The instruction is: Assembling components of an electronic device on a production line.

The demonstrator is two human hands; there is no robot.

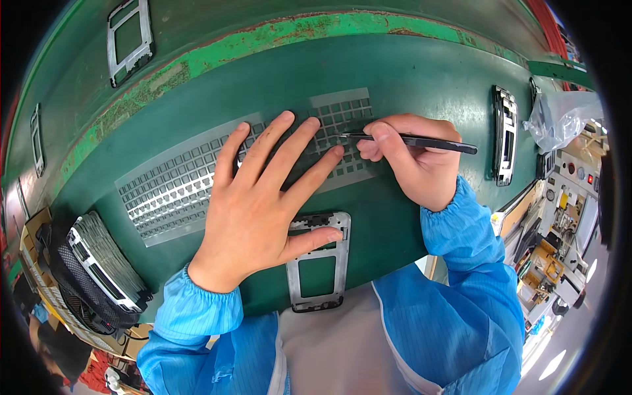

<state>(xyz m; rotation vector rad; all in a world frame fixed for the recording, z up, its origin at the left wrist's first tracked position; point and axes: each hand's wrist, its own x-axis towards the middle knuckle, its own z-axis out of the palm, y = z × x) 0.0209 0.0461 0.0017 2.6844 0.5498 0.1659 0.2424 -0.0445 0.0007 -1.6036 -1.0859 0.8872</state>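
My left hand (257, 197) lies with its fingers spread over a clear sheet of small dark square pieces (174, 178). Its thumb rests across a silver phone-like metal frame (343, 263), which lies at the table's near edge. In my right hand (421, 158) is a pair of black tweezers (431, 143), held like a pen. The tweezers' tips point left and meet the right part of the sheet (342, 102), just beyond my left fingertips. Part of the sheet is hidden beneath my left hand.
A stack of similar metal frames (105, 263) stands at the left, beside a black mesh container (72, 283). More frames (505, 135) are piled at the right, near a clear plastic bag (559, 122). Past a worn green ledge (263, 41), a single frame (130, 39) lies on a green surface.
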